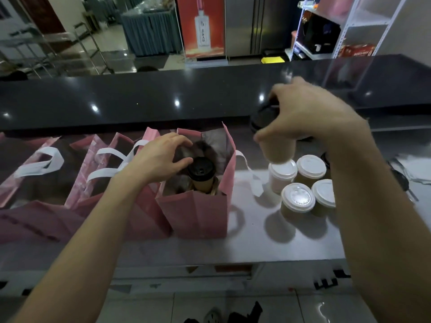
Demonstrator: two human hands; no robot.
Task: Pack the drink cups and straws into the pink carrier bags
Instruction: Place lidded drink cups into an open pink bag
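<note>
An open pink carrier bag [200, 213] stands at the middle of the steel counter [245, 248]. A tan cup with a black lid [201, 173] sits inside it. My left hand [158, 157] rests on the bag's left rim beside that lid, fingers curled on the bag's edge. My right hand [300, 117] holds a second black-lidded tan cup [276, 149] in the air, just right of the bag and above the counter. Several cups with white lids [298, 194] stand in a cluster below it. No straw can be made out.
More pink bags with white handles [102, 173] stand in a row to the left. A raised black ledge [163, 96] runs along the back of the counter. Dark cables and papers [405, 173] lie at the far right.
</note>
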